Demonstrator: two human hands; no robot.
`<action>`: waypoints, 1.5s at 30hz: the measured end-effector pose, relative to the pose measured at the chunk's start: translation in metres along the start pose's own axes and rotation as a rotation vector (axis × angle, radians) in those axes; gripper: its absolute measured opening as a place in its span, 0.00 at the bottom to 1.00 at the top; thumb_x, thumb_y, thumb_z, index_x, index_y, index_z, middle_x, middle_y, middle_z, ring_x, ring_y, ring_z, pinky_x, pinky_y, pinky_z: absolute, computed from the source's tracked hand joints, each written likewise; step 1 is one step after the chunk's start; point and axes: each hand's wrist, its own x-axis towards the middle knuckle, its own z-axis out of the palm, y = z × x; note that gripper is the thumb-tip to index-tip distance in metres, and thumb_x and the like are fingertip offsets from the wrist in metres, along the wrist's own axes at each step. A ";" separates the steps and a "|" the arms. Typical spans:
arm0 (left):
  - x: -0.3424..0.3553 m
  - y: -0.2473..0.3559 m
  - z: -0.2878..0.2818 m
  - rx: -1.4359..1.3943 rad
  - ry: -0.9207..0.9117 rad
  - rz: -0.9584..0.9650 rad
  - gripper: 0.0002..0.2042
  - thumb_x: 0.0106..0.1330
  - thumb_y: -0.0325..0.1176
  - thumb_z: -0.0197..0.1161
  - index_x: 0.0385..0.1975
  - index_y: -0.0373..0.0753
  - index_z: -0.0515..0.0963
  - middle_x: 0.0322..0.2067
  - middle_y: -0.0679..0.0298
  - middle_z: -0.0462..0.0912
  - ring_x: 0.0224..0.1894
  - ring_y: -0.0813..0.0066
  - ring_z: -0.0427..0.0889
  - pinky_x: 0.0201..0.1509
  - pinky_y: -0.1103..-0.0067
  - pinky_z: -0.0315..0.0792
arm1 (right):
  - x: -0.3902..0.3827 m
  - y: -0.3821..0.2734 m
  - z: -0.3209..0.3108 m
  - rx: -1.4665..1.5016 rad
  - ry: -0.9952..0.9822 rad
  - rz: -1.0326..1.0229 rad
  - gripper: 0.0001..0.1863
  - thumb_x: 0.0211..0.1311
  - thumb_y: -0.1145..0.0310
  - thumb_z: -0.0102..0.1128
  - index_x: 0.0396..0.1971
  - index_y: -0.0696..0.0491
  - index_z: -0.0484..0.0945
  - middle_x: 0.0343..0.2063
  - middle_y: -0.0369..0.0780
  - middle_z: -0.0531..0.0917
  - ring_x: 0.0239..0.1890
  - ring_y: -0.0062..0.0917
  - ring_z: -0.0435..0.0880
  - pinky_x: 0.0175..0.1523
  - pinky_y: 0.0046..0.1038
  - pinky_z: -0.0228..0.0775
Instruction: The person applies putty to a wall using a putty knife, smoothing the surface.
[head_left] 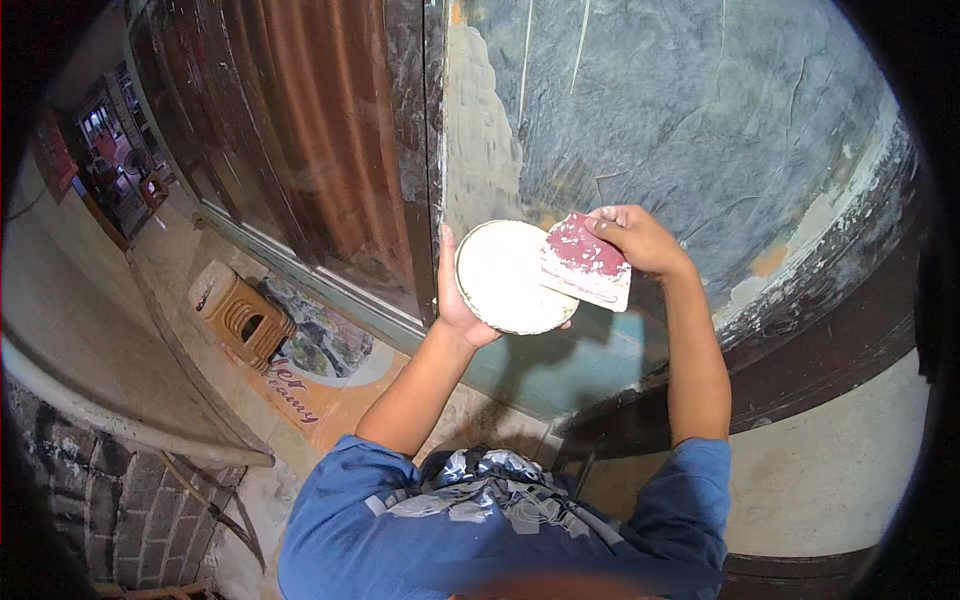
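Note:
My left hand (463, 310) is closed around the side and underside of a round container (505, 265) filled with a white paste. The thumb stands up along its left rim, and a fingertip shows at the lower right. In my right hand (638, 238) a flat, dark-red and white scraper (588, 262) is pinched between thumb and fingers. White smears and bits cover its face. The scraper's left edge overlaps the right side of the container; whether it touches the paste I cannot tell. Before me stands a grey-green wall (680, 110) with a pale plastered strip (483, 130).
Left of the wall is a brown panelled door (310, 130). Stacked tan plastic stools (245, 315) stand on a printed sheet (320, 390) on the floor at left. A curved pale ledge (130, 415) and grey brickwork (130, 510) lie at lower left; a dark curved edge (820, 375) runs at right.

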 end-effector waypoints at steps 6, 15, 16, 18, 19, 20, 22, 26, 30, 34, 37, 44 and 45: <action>-0.001 0.000 -0.002 -0.036 0.025 0.011 0.52 0.62 0.80 0.35 0.71 0.37 0.60 0.70 0.43 0.62 0.65 0.30 0.67 0.56 0.26 0.61 | -0.011 -0.005 0.001 0.247 0.095 0.030 0.11 0.72 0.66 0.57 0.39 0.59 0.81 0.30 0.31 0.84 0.30 0.11 0.78 0.38 0.19 0.72; -0.004 0.001 -0.001 -0.003 -0.007 0.013 0.51 0.62 0.80 0.34 0.71 0.38 0.61 0.69 0.42 0.63 0.65 0.30 0.67 0.55 0.26 0.62 | -0.014 0.006 -0.005 0.037 0.094 -0.032 0.10 0.72 0.67 0.57 0.40 0.59 0.81 0.32 0.30 0.84 0.31 0.10 0.79 0.39 0.18 0.72; -0.004 0.000 -0.001 -0.002 -0.008 0.012 0.51 0.62 0.80 0.34 0.71 0.38 0.61 0.69 0.42 0.63 0.65 0.30 0.67 0.55 0.26 0.62 | -0.014 0.007 -0.005 0.015 0.094 -0.036 0.10 0.72 0.68 0.56 0.40 0.59 0.81 0.32 0.31 0.84 0.32 0.10 0.79 0.39 0.17 0.73; -0.005 0.000 0.000 -0.030 0.038 0.005 0.52 0.60 0.81 0.33 0.69 0.40 0.63 0.67 0.44 0.66 0.63 0.31 0.70 0.54 0.26 0.64 | -0.015 0.012 -0.011 0.007 0.144 -0.070 0.13 0.72 0.65 0.57 0.41 0.61 0.81 0.31 0.33 0.85 0.30 0.13 0.80 0.39 0.19 0.73; -0.005 0.000 0.000 -0.030 0.037 0.006 0.52 0.60 0.81 0.33 0.69 0.40 0.63 0.67 0.44 0.66 0.63 0.31 0.70 0.54 0.26 0.64 | -0.018 0.009 -0.012 0.144 0.152 -0.032 0.12 0.72 0.66 0.57 0.42 0.61 0.81 0.31 0.33 0.85 0.31 0.13 0.81 0.38 0.19 0.73; -0.006 0.000 0.000 -0.018 0.026 0.009 0.52 0.60 0.81 0.33 0.69 0.40 0.63 0.67 0.44 0.66 0.63 0.32 0.70 0.54 0.26 0.64 | -0.021 0.007 -0.012 0.281 0.159 0.006 0.12 0.72 0.67 0.57 0.42 0.61 0.81 0.31 0.33 0.85 0.31 0.13 0.82 0.38 0.18 0.73; -0.006 0.000 -0.001 -0.005 0.015 0.015 0.52 0.60 0.82 0.33 0.69 0.39 0.63 0.67 0.44 0.66 0.64 0.32 0.70 0.54 0.26 0.64 | -0.013 0.028 -0.014 0.341 0.131 -0.010 0.12 0.73 0.67 0.56 0.43 0.60 0.80 0.33 0.35 0.86 0.32 0.15 0.83 0.39 0.19 0.76; -0.004 -0.003 0.003 -0.001 0.004 0.009 0.52 0.60 0.82 0.32 0.69 0.39 0.63 0.66 0.44 0.67 0.63 0.33 0.70 0.54 0.27 0.64 | -0.014 0.055 0.000 0.777 0.089 -0.065 0.14 0.74 0.66 0.55 0.48 0.60 0.78 0.42 0.39 0.86 0.42 0.20 0.86 0.49 0.23 0.78; -0.003 -0.007 -0.001 -0.008 -0.005 0.011 0.51 0.61 0.81 0.33 0.68 0.39 0.64 0.66 0.45 0.68 0.63 0.34 0.71 0.57 0.29 0.65 | -0.009 0.101 0.010 0.921 -0.021 -0.088 0.15 0.76 0.59 0.53 0.49 0.55 0.77 0.37 0.38 0.85 0.41 0.21 0.85 0.46 0.26 0.79; -0.006 -0.007 -0.006 -0.003 0.059 0.033 0.50 0.62 0.80 0.33 0.67 0.41 0.66 0.65 0.45 0.70 0.63 0.34 0.72 0.55 0.28 0.65 | -0.006 0.096 0.053 1.306 -0.145 -0.297 0.13 0.76 0.56 0.52 0.49 0.48 0.73 0.22 0.29 0.73 0.25 0.19 0.65 0.30 0.24 0.60; -0.013 -0.007 -0.006 -0.012 0.001 0.045 0.49 0.62 0.80 0.33 0.68 0.42 0.66 0.65 0.46 0.69 0.63 0.33 0.71 0.54 0.27 0.65 | -0.003 0.097 0.068 1.409 -0.218 -0.446 0.12 0.74 0.58 0.55 0.49 0.47 0.71 0.23 0.30 0.75 0.27 0.19 0.67 0.32 0.24 0.59; -0.029 0.008 -0.005 -0.060 0.079 0.112 0.49 0.61 0.80 0.34 0.68 0.42 0.64 0.66 0.46 0.68 0.63 0.33 0.71 0.54 0.26 0.64 | 0.000 0.094 0.064 1.371 -0.227 -0.540 0.12 0.73 0.59 0.55 0.49 0.47 0.70 0.26 0.28 0.75 0.30 0.19 0.66 0.36 0.24 0.59; -0.030 0.010 -0.018 -0.050 0.027 0.143 0.49 0.61 0.80 0.34 0.68 0.43 0.65 0.67 0.45 0.67 0.62 0.31 0.71 0.54 0.25 0.63 | -0.002 0.089 0.050 1.277 -0.175 -0.534 0.12 0.74 0.59 0.55 0.50 0.47 0.71 0.26 0.29 0.76 0.30 0.19 0.68 0.36 0.24 0.61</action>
